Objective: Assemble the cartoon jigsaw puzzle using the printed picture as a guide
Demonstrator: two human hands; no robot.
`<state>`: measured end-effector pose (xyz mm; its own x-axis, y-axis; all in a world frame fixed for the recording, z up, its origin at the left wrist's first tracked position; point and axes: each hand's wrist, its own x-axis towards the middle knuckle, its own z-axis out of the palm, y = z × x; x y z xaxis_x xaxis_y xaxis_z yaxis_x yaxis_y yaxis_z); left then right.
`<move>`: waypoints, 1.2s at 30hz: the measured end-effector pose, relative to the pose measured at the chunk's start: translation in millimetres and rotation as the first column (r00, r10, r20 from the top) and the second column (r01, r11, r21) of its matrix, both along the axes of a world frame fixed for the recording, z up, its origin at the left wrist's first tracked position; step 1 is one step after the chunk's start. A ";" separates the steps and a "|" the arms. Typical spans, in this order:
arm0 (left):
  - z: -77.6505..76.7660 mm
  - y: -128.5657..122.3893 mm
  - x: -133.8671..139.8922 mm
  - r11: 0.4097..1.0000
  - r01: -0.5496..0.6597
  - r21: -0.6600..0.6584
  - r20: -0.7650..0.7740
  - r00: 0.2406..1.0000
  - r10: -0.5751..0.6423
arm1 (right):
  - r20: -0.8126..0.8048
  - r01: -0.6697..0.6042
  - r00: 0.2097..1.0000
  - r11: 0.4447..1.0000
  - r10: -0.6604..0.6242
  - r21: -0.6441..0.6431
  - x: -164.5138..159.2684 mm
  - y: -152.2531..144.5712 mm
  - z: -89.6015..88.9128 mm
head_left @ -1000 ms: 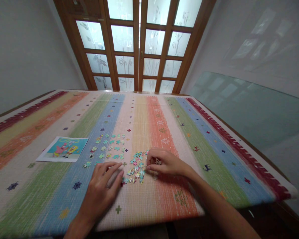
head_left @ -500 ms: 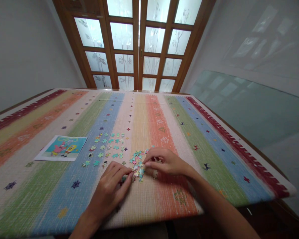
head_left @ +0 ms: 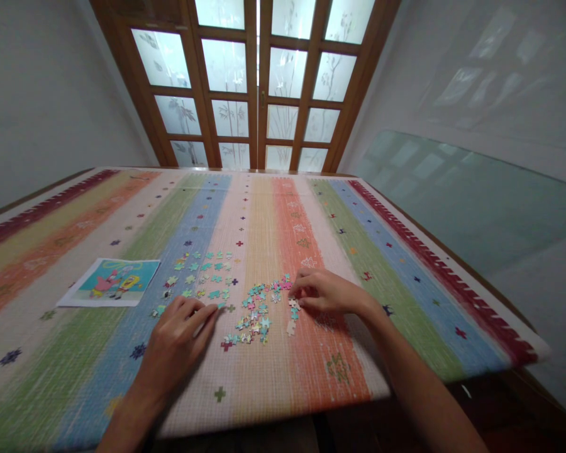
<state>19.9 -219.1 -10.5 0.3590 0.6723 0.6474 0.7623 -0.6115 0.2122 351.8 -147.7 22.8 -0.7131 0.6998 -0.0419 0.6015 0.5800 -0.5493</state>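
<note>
**Two hands among loose puzzle pieces on a striped cloth**

The right hand [head_left: 327, 294] has its fingers [head_left: 302, 286] curled together and pressed low at the right end of the heap of puzzle pieces [head_left: 257, 311], thumb close under them; whether a piece is pinched between them cannot be told, since the tips hide it; a pale single piece [head_left: 291, 327] lies just beside the hand, toward the near edge of the table. The left hand [head_left: 177, 343] lies palm down, fingers [head_left: 202, 314] stretched and a little apart, their tips resting on the cloth between the heap and the spread rows of pieces [head_left: 202, 277]; it grips nothing that shows. The heap sits on the cream and orange stripes, nearer the near edge than the far one, roughly midway between the left and right edges; the spread rows lie just left of it on the blue stripe, pieces set apart from one another. Farther left, well apart from both hands, a printed cartoon picture [head_left: 108, 282] lies flat on the pale and green stripes. The striped tablecloth [head_left: 273, 390] covers the table to its edges; beyond the far edge stand wooden doors with frosted panes [head_left: 257, 82].
</note>
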 end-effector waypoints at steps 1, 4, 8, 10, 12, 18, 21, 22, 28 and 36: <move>-1.3 0.3 -0.3 1.000 -0.001 -0.014 -0.008 1.000 0.001 | -0.005 -0.015 1.000 1.000 0.015 -0.001 -0.2 -0.1 -0.2; -4.5 1.4 -2.0 0.999 -0.001 -0.040 -0.030 1.000 0.000 | -0.006 -0.057 0.998 0.998 0.057 -0.013 0.9 0.3 -1.0; -6.7 1.7 -3.7 1.000 0.003 -0.020 -0.062 0.998 -0.005 | 0.025 -0.032 0.999 0.999 0.032 0.002 1.5 2.0 -3.5; -7.3 1.7 -4.1 1.000 0.002 -0.007 -0.085 0.996 -0.002 | 0.049 0.013 0.999 1.000 -0.014 0.025 0.9 2.7 -4.5; -7.8 1.7 -4.3 1.000 -0.004 0.003 -0.105 0.994 0.004 | 0.070 0.044 0.996 0.998 -0.047 0.047 0.4 2.9 -4.5; -7.6 1.3 -5.2 0.999 -0.030 0.018 -0.130 0.991 0.032 | 0.004 -0.027 1.000 1.000 0.027 -0.003 0.0 -0.5 3.0; -5.8 -0.3 -4.6 0.999 -0.027 0.035 -0.139 0.990 0.031 | -0.084 -0.159 0.985 0.984 0.152 -0.081 -3.3 -3.7 3.7; -5.2 -0.9 -4.3 0.999 -0.026 0.040 -0.140 0.990 0.032 | -0.096 -0.195 0.978 0.976 0.186 -0.098 -5.0 -4.7 2.4; -4.8 -1.4 -5.3 0.997 -0.023 0.074 -0.183 0.982 0.036 | -0.059 -0.242 0.969 0.966 0.238 -0.089 -13.1 -6.9 -11.2; -7.6 -1.2 -3.4 1.000 0.002 -0.007 -0.171 0.985 -0.004 | -0.107 -0.264 0.962 0.955 0.252 -0.131 -18.5 -8.6 -10.8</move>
<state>16.4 -220.3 -18.1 0.4661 0.6753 0.5716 0.7859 -0.6128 0.0832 333.2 -156.2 12.0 -0.8739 0.4828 -0.0564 0.3870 0.6208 -0.6818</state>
